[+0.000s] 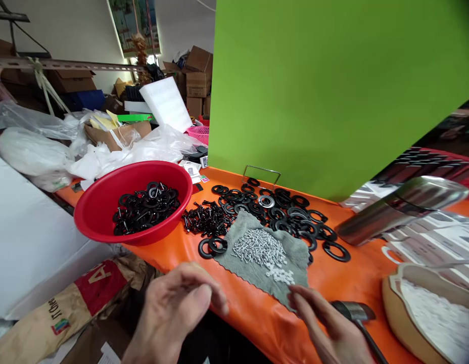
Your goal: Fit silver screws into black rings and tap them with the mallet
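Note:
My left hand (pixel 177 309) hovers in front of the orange table edge, its fingers loosely curled and the thumb apart from them. Nothing shows in it. My right hand (pixel 329 326) is at the near right edge of a grey-green cloth (pixel 242 273), fingertips pressed together; whatever they hold, if anything, is hidden. A pile of small silver screws (pixel 259 246) lies on the cloth, with small white plastic pieces (pixel 280 274) beside it. Two black rings (pixel 212 247) rest at the cloth's left edge. Behind are many black rings (pixel 283 212) and a heap of small black parts (pixel 206 218).
A red basin (pixel 134 174) with black parts stands left. To the right are a hammer-like tool (pixel 354 311), a steel flask (pixel 403 210) and a tan bowl (pixel 393 298) of white pieces. A green panel (pixel 325 96) rises behind the table.

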Available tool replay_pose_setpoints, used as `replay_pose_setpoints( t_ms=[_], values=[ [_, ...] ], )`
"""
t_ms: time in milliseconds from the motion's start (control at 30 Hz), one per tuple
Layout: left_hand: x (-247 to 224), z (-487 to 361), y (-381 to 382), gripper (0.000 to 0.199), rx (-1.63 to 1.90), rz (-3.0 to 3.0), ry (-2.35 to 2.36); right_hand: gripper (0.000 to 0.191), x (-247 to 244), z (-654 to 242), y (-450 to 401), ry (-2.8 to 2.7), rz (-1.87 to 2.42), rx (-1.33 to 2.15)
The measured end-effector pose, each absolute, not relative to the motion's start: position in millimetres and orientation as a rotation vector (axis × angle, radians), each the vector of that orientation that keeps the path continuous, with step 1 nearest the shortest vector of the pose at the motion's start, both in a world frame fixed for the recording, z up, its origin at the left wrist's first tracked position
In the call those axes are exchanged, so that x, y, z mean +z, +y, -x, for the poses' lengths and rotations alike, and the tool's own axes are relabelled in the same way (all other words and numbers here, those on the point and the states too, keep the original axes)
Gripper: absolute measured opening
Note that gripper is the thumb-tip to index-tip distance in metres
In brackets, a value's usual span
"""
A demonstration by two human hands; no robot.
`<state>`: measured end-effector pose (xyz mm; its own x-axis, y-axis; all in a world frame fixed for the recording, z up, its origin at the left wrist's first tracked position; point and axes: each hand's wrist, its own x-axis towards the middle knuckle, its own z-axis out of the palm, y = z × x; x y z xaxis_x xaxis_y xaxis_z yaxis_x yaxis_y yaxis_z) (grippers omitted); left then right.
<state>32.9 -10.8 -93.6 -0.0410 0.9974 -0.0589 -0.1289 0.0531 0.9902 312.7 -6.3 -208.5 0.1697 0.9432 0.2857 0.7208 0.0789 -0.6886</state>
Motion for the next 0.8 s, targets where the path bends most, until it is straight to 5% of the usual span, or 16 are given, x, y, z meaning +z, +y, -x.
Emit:
replay_pose_setpoints(
  t_ms=[200, 467, 800],
  values=[
    [-158.0, -43.2, 3.1, 0.028, 0.937, -0.916, 1.303, 0.035, -253.8, -299.7, 40.0, -1.839, 1.663, 0.227],
    [-196.8, -28.2, 72.3, 0.018, 0.897, -1.803, 1.982, 0.031, -293.6, -325.2, 46.8, -2.180, 1.537, -0.113],
    [-223.5, -26.0, 131.2, 0.013, 0.857, -1.830, 2.186, 0.026, -252.1, -301.5, 27.7, -1.906, 1.603, 0.160]
  ],
)
